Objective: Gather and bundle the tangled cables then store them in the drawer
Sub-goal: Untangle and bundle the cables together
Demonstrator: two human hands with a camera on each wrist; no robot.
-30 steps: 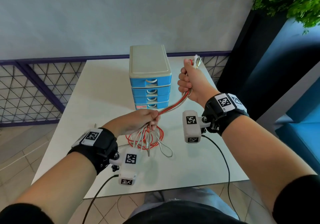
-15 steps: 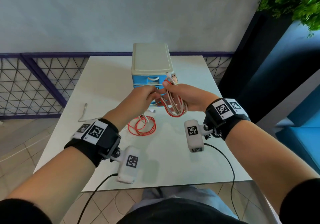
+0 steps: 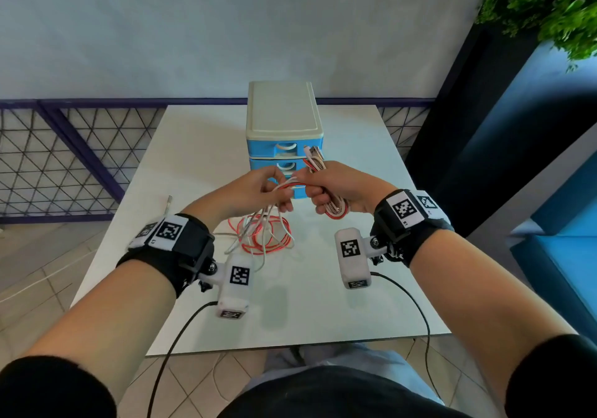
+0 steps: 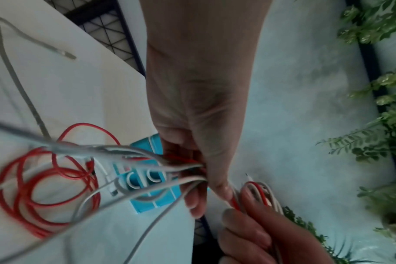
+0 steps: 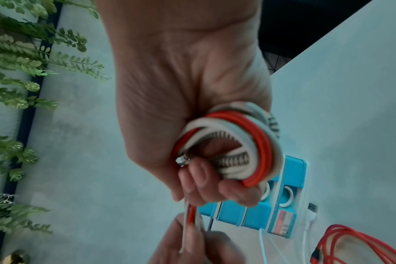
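Note:
My right hand grips a short coil of red and white cables, with the plug ends sticking up above the fist. Just left of it, my left hand pinches the same cable strands. From there they hang down to a loose red and white tangle on the white table. Behind both hands stands the small drawer unit with blue drawers, all closed.
One loose grey cable lies on the table's left side. A purple mesh railing runs behind the table, a dark pillar and a plant stand at the right. The wrist camera leads trail over the near table edge.
My right hand came down from beside the drawer unit's top to chest height and now holds a folded coil. The left hand rose from the tangle to meet it.

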